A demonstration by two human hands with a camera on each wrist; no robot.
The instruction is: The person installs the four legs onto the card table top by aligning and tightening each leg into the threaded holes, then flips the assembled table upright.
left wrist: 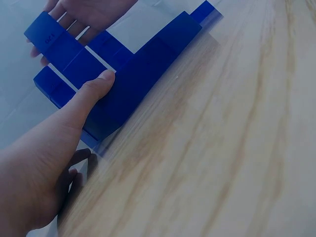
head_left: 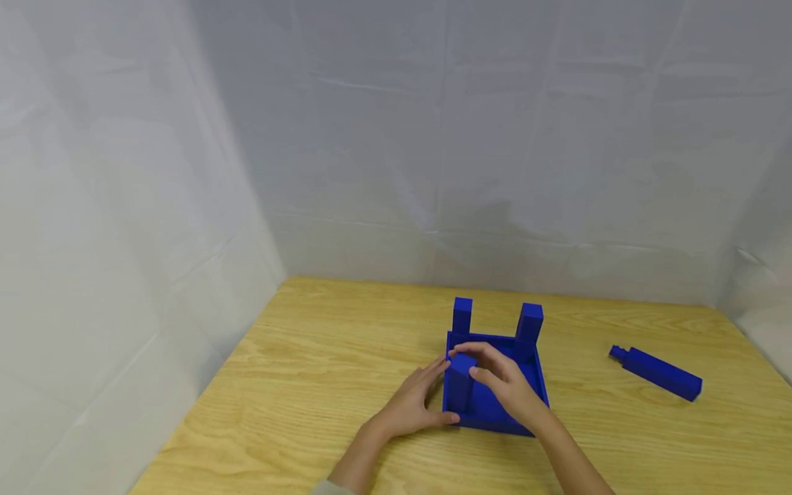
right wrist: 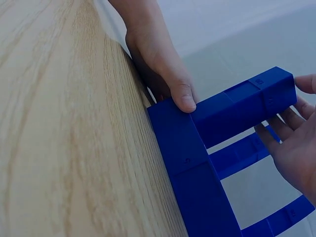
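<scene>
While both hands work at the near-left corner of the blue square frame (head_left: 532, 375), 3 blue legs stand upright in its corners and a 4th lies loose on the table, so 4 legs in all, 1 frame, 2 hands.

Nearest the camera, the left hand (head_left: 413, 405) rests on the table against the frame's left side. Its thumb presses the frame's near-left corner (seen in the left wrist and right wrist views) and its straight fingers lie along the outer left wall; nothing is gripped. Just beside it, the right hand (head_left: 502, 383) comes in over the frame w/ fingers curled round the top of the near-left leg (head_left: 460, 385), which stands upright in that corner. The right wrist view shows the fingertips touching the leg's free end.

Farther back, 2 more legs stand at the far corners: the far-left leg (head_left: 461, 315) and the far-right leg (head_left: 530, 322), both upright. The near-right corner is hidden behind the right wrist.

Well apart to the right, the loose leg (head_left: 659, 372) lies flat on the table, its narrow peg end pointing left and away.

The table (head_left: 309, 385) is light wood w/ clear grain. Behind and on both sides hangs a creased pale grey-white backdrop (head_left: 433, 137), meeting the table at its far and left edges.
</scene>
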